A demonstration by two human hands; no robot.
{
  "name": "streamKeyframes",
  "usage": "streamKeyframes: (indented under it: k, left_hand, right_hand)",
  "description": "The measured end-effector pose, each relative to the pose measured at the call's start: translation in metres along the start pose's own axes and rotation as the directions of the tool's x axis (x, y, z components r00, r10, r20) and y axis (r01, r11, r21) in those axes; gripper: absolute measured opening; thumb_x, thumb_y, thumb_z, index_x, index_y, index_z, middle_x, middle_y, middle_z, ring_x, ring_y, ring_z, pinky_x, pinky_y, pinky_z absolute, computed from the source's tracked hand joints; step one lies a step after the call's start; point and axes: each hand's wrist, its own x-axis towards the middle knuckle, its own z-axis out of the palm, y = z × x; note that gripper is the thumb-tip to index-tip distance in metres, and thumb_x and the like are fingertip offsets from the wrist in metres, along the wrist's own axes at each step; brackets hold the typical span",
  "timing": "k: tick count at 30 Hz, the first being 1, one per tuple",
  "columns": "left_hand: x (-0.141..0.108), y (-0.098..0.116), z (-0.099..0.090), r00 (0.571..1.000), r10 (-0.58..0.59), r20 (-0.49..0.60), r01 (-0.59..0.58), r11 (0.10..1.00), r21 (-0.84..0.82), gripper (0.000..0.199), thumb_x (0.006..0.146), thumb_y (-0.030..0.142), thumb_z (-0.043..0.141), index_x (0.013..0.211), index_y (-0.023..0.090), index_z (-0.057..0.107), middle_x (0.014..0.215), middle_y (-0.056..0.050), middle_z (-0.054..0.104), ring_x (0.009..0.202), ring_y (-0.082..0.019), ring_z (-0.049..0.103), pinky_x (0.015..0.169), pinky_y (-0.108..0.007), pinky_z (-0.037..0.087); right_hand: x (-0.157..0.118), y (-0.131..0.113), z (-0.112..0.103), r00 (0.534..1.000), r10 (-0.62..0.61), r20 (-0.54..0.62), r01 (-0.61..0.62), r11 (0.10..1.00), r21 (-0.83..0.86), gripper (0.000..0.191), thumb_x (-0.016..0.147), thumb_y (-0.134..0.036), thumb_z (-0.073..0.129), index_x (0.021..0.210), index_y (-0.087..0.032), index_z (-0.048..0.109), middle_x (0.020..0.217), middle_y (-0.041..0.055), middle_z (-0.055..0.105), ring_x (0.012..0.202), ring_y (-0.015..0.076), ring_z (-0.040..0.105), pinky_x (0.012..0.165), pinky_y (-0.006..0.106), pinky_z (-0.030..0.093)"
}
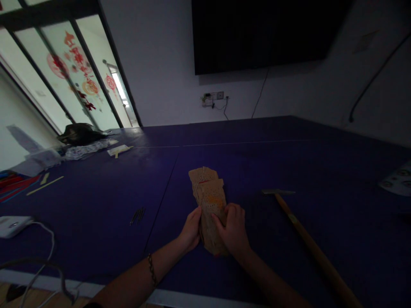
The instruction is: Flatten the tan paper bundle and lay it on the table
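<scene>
A stack of brown cardboard pieces (209,194), torn at the edges, dotted with small holes and marked with an orange patch, is between my hands over the purple tabletop. My left hand (192,231) grips its left edge. From the other side my right hand (235,229) holds the stack, thumb lying across its face and fingers around the right edge. To the right lies a hammer (302,226) with a long wooden handle. Several thin dark metal pins or nails (138,215) rest on the table to the left.
The purple table (253,162) reaches back to the wall. A white power strip (14,226) with a cable lies at left, near red and blue strips (19,186). A black bag (81,133) and papers sit at the far left. A patterned object (398,179) is at the right edge.
</scene>
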Motion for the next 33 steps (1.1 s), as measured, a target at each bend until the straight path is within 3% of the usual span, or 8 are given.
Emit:
streamKeyframes:
  k: [10,18,24,33]
  left_hand:
    - [0.0014,-0.0013,-0.001,0.998,-0.046,0.033,0.047,0.999,-0.016,0.037,0.071,0.04,0.058,0.095,0.012,0.061,0.098,-0.012,0.065,0.093,-0.024,0.059,0.087,-0.036,0.043]
    - [0.0006,0.003,-0.0013,0.971,-0.175,0.165,0.194,0.976,-0.103,0.041,0.076,0.042,0.047,0.098,0.01,0.06,0.096,-0.012,0.065,0.098,-0.025,0.057,0.095,-0.037,0.037]
    - [-0.0002,0.0027,0.0,0.987,-0.111,0.114,0.12,0.99,-0.079,0.039,0.076,0.04,0.052,0.101,0.01,0.058,0.099,-0.012,0.064,0.098,-0.024,0.057,0.094,-0.037,0.038]
    - [0.0011,0.0013,-0.0016,0.988,-0.081,0.128,0.086,0.996,-0.034,0.043,0.074,0.044,0.054,0.1,0.01,0.059,0.097,-0.012,0.065,0.095,-0.023,0.058,0.091,-0.035,0.04]
  right_hand:
    - [0.0017,0.0,-0.0025,0.997,-0.056,-0.052,0.056,0.998,0.002,0.026,0.081,-0.039,0.045,0.09,-0.014,0.044,0.097,0.0138,0.043,0.096,0.0278,0.04,0.079,0.044,0.038]
    - [0.0021,-0.0017,-0.0036,0.997,-0.052,-0.05,0.054,0.997,0.053,0.025,0.078,-0.04,0.049,0.084,-0.016,0.041,0.094,0.0119,0.041,0.091,0.0268,0.041,0.077,0.045,0.04]
    - [0.0002,-0.0045,-0.0007,1.0,0.0,-0.012,0.001,0.997,0.078,0.042,0.08,-0.041,0.046,0.109,-0.012,0.037,0.104,0.0155,0.038,0.099,0.0275,0.038,0.082,0.043,0.039]
    - [-0.0006,-0.006,-0.0027,0.999,-0.011,0.032,0.01,1.0,0.025,0.046,0.08,-0.044,0.044,0.112,-0.011,0.04,0.103,0.0161,0.039,0.099,0.029,0.038,0.081,0.044,0.039]
